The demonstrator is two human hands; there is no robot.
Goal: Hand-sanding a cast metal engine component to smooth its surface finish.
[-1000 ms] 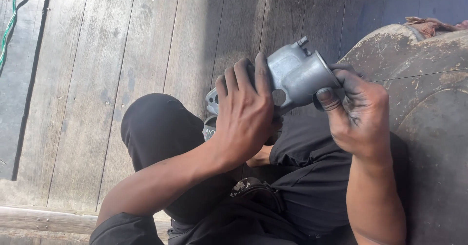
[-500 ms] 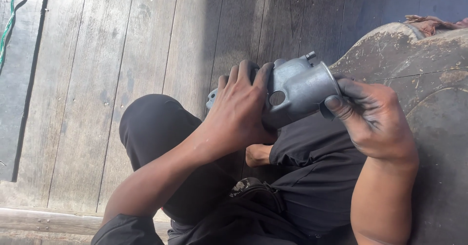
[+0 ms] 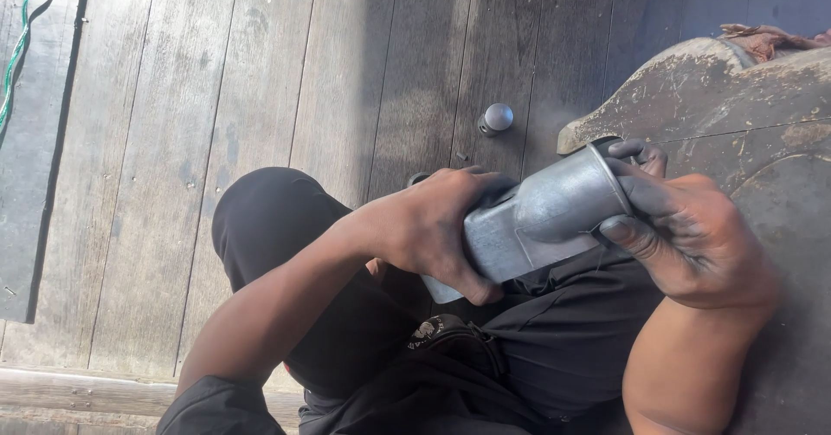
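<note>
Metal housing [image 3: 541, 219]: grey cast part, looks heavy, rigid, smooth & dusty, prob. slippery. Left hand [image 3: 433, 227] wraps squarish base; right hand [image 3: 684, 236] pinches round rim.

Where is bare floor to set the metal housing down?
Bare planks lie between the black-clad knee and the green cord, and above the knee. It is crowded by the small round-topped metal part and the worn tyre, where both hands hold the metal housing.

Weathered grey plank floor [image 3: 260, 97], sunlit left, shadowed right, worn tyre [image 3: 762, 115] alongside
</note>
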